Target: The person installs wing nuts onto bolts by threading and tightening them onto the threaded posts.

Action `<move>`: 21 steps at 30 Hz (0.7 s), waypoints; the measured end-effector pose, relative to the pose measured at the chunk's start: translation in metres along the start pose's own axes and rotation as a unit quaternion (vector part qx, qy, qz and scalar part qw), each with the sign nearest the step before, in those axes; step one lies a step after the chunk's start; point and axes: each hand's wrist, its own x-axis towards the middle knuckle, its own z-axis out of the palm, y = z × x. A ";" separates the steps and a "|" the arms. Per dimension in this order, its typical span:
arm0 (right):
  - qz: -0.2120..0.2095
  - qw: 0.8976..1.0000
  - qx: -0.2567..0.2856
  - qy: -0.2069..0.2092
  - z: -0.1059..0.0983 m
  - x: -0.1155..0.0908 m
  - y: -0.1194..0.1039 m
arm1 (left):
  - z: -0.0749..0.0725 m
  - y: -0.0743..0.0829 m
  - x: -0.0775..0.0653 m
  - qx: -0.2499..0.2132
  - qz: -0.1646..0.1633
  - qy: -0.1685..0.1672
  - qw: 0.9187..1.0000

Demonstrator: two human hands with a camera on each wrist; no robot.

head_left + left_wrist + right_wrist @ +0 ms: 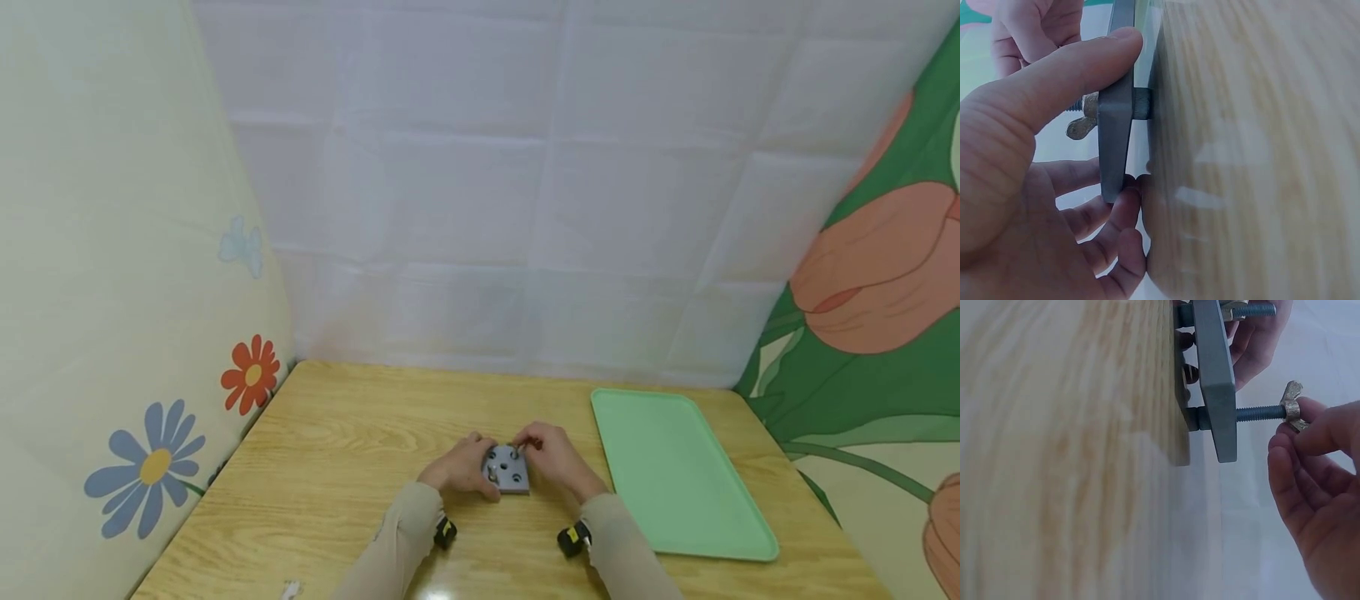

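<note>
A grey metal plate with several holes is held just above the wooden table on bolt heads beneath it. My left hand grips its left side, the thumb on the near edge and fingers on the far one. Through the far right corner rises a threaded bolt. My right hand pinches a brass wing nut at that bolt's upper end, well above the plate. Another wing nut sits against the plate beside my left hand, on a second bolt whose knurled head shows underneath.
A light green tray lies to the right of my right hand. Near the front left of the wooden table is a small whitish object, partly cut off. A white cloth hangs behind the table, with patterned cloths at both sides.
</note>
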 end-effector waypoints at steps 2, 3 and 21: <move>-0.007 1.000 -0.005 0.001 0.000 0.001 0.000 | -0.001 0.001 0.000 -0.002 -0.002 -0.002 1.000; -0.010 1.000 -0.008 -0.001 -0.001 0.001 0.000 | -0.001 0.001 0.000 -0.002 -0.003 -0.002 1.000; 0.007 0.999 0.023 -0.031 -0.002 -0.001 0.005 | -0.002 0.003 -0.001 -0.002 -0.003 -0.006 1.000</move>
